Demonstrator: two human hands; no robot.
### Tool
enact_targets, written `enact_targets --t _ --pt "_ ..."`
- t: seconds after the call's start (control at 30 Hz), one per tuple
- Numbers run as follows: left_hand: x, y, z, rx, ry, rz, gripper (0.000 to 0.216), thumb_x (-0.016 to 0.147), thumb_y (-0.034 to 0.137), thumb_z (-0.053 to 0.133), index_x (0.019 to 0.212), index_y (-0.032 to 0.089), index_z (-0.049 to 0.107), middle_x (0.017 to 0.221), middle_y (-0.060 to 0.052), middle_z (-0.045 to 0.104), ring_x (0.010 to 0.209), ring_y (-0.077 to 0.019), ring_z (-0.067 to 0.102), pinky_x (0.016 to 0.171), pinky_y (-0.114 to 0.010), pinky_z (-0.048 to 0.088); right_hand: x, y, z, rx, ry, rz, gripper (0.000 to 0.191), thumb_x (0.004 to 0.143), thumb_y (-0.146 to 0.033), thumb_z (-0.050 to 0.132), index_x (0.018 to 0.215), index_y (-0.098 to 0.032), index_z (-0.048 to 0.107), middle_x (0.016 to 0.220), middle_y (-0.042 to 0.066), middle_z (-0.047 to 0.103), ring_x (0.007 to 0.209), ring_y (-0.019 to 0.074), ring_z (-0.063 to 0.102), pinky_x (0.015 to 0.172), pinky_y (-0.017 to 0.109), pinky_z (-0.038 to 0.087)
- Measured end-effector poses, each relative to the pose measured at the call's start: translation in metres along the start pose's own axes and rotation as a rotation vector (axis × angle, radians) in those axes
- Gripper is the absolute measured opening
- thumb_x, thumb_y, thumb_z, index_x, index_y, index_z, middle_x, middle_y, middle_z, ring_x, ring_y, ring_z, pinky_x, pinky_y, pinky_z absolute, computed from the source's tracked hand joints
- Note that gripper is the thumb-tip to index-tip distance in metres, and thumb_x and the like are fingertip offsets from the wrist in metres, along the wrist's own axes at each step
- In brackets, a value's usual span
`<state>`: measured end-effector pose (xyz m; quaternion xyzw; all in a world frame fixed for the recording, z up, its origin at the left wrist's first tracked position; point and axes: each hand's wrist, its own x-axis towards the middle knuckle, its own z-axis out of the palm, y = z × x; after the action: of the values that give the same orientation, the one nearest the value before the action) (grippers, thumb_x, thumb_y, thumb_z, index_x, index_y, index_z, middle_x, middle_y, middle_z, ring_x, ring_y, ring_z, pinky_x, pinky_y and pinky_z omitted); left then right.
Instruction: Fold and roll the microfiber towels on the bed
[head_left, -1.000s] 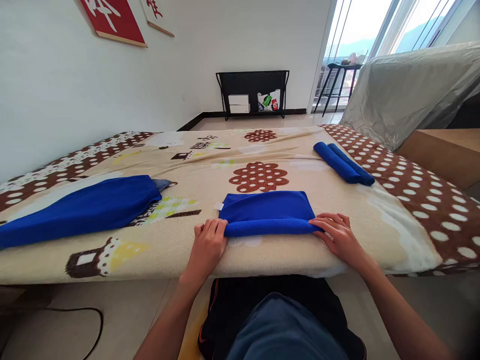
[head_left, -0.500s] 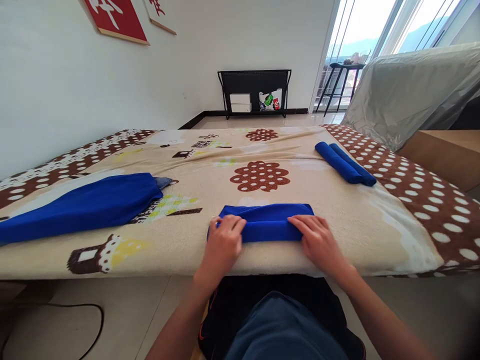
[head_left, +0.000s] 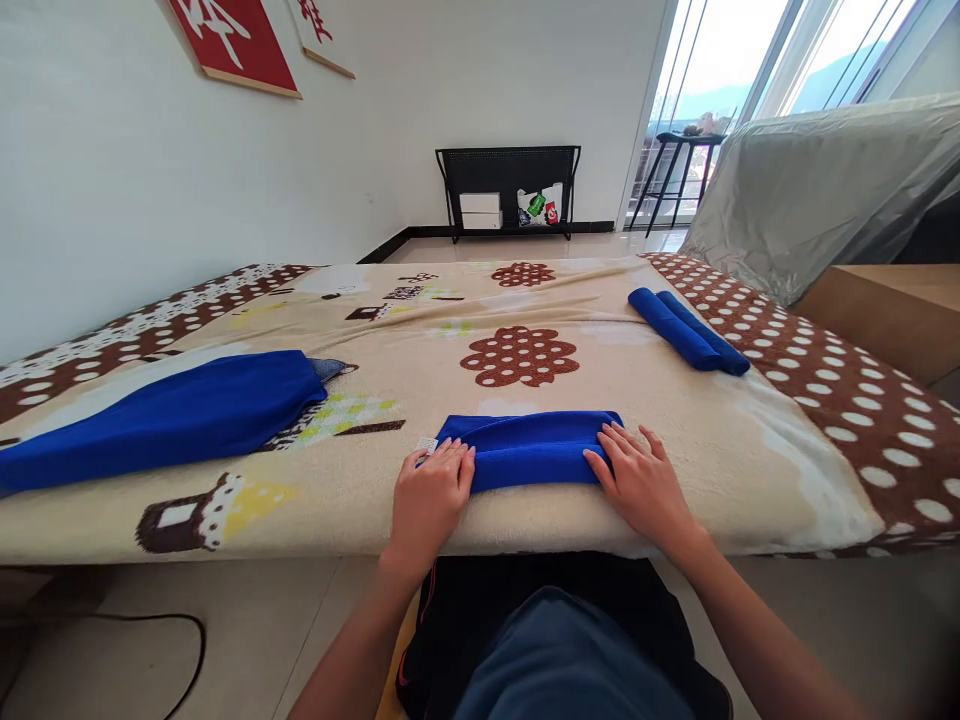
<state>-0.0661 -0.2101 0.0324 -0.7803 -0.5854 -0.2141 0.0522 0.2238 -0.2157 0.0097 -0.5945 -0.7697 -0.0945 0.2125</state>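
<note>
A blue cloth, folded into a flat strip, lies crosswise near the front edge of the bed. My left hand rests on its left end, fingers stretched over the fabric. A small white tag sticks out beside those fingers. On the right end lies my right hand, palm down with its fingers spread and the thumb on the cloth. Further back at the right are two blue rolls of cloth, side by side. Another blue cloth stretches out loosely at the left, a greyish patch at its tip.
A cream blanket with brown flower shapes covers the bed, over a brown polka-dot sheet. Behind it, a black rack stands by the wall. A plastic-covered piece and a cardboard box are at the right.
My fingers have gone from gripping the cloth's near fold to lying flatter on it. Both hands have shifted slightly outward, and the white tag now shows at the left end.
</note>
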Motion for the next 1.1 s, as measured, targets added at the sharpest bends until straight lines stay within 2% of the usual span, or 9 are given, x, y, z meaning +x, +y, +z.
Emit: enact_targets --t 0.13,0.23,0.37,0.57,0.7,0.8,0.87,1.0,1.1 --pt "0.011 0.026 0.006 -0.056 -0.097 0.137 0.039 0.102 0.033 0.037 0.117 0.019 0.070 0.123 -0.007 0.070 0.117 -0.0212 0.065 0.107 -0.039 0.044 0.012 -0.036 -0.002 0.071 -0.068 -0.175 0.040 0.102 -0.022 0.033 0.124 -0.013 0.065 0.134 0.011 0.062 0.130 0.0218 0.053 0.116 0.042 0.029" --pt "0.023 0.037 0.011 -0.096 -0.175 0.206 0.037 0.102 0.038 0.040 0.121 0.026 0.068 0.126 0.002 0.069 0.117 -0.0130 0.065 0.100 -0.025 0.049 0.024 -0.057 0.000 0.128 -0.141 -0.256 0.041 0.104 -0.032 0.033 0.130 -0.019 0.062 0.136 0.004 0.062 0.126 0.0153 0.056 0.109 0.031 0.038" --pt "0.025 0.024 0.012 -0.046 -0.148 0.086 0.042 0.102 0.037 0.036 0.126 0.019 0.065 0.133 -0.006 0.064 0.128 -0.0221 0.058 0.105 -0.039 0.047 0.034 -0.042 0.009 0.076 -0.134 -0.075 0.055 0.103 -0.050 0.030 0.128 -0.012 0.062 0.135 0.013 0.062 0.130 0.0254 0.054 0.107 0.042 0.042" --pt "0.009 -0.005 0.006 0.022 -0.090 -0.067 0.043 0.101 0.033 0.034 0.125 0.016 0.066 0.130 -0.011 0.066 0.126 -0.0264 0.059 0.102 -0.045 0.049 0.026 -0.010 0.009 -0.004 -0.104 0.115 0.052 0.102 -0.043 0.035 0.129 -0.005 0.061 0.137 0.022 0.057 0.134 0.0335 0.049 0.109 0.053 0.036" --pt "0.017 0.010 0.008 0.038 -0.117 -0.012 0.047 0.101 0.030 0.030 0.122 0.011 0.067 0.130 -0.018 0.065 0.126 -0.0314 0.059 0.107 -0.053 0.043 0.026 -0.034 0.004 0.017 -0.120 0.022 0.048 0.103 -0.032 0.030 0.129 -0.008 0.061 0.139 0.020 0.056 0.135 0.0284 0.048 0.116 0.050 0.028" --pt "0.033 0.026 0.014 -0.022 -0.227 0.164 0.041 0.099 0.036 0.038 0.127 0.024 0.065 0.135 -0.004 0.064 0.128 -0.0203 0.057 0.110 -0.037 0.043 0.036 -0.054 0.007 0.077 -0.172 -0.128 0.042 0.103 -0.031 0.031 0.130 -0.021 0.062 0.139 0.006 0.059 0.132 0.0162 0.052 0.112 0.033 0.036" --pt "0.040 0.029 0.017 -0.030 -0.271 0.190 0.042 0.098 0.041 0.041 0.132 0.027 0.061 0.139 -0.001 0.060 0.132 -0.0188 0.054 0.110 -0.034 0.043 0.044 -0.055 0.011 0.078 -0.183 -0.116 0.042 0.103 -0.034 0.033 0.130 -0.020 0.062 0.136 0.006 0.061 0.131 0.0175 0.053 0.108 0.034 0.040" --pt "0.037 0.019 0.017 0.078 -0.211 -0.058 0.061 0.099 0.050 0.032 0.134 0.007 0.058 0.141 -0.024 0.054 0.134 -0.0384 0.050 0.107 -0.059 0.039 0.047 -0.025 0.014 0.005 -0.158 0.089 0.045 0.101 -0.037 0.036 0.123 -0.011 0.065 0.132 0.018 0.062 0.128 0.0284 0.056 0.104 0.045 0.043" --pt "0.028 0.012 0.014 0.128 -0.181 -0.163 0.069 0.098 0.053 0.033 0.132 -0.003 0.056 0.137 -0.034 0.052 0.133 -0.0441 0.048 0.108 -0.063 0.033 0.040 -0.005 0.012 -0.036 -0.140 0.186 0.046 0.099 -0.035 0.038 0.122 -0.006 0.064 0.133 0.024 0.059 0.130 0.0338 0.053 0.104 0.051 0.041"
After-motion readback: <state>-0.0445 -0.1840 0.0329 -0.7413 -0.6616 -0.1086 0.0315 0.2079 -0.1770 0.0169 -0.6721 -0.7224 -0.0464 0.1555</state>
